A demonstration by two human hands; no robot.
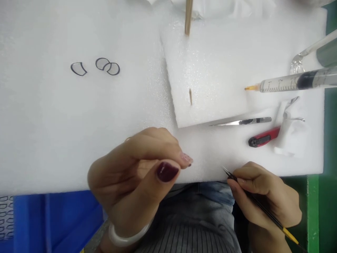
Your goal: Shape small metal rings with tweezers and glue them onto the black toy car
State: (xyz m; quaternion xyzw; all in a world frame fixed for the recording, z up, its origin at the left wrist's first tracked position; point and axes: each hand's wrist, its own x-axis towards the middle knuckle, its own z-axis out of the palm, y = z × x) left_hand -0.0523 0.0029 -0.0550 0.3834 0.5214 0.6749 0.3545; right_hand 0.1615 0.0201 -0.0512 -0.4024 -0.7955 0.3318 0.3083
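My left hand [142, 168] is raised near the foam's front edge, thumb and forefinger pinched together. A tiny dark bit shows at the fingertip, too small to name. My right hand [265, 196], lower right, is closed around a thin black pen-like tool [265, 211] with a fine tip and a yellow section toward its rear end. The tool's tip points up and left, apart from the left hand. Farther left on the foam lie three small dark-outlined frames: one lone frame [79, 69], and a pair [102, 64] that touch or overlap.
A smaller foam slab [223, 52] carries a short pointed wood piece [191, 96], with wooden sticks [188, 17] above. A yellow-tipped syringe [289, 82], tweezers [244, 121], a red utility knife [264, 137] and crumpled white tissue [291, 135] are at right. A blue bin [65, 218] stands below left.
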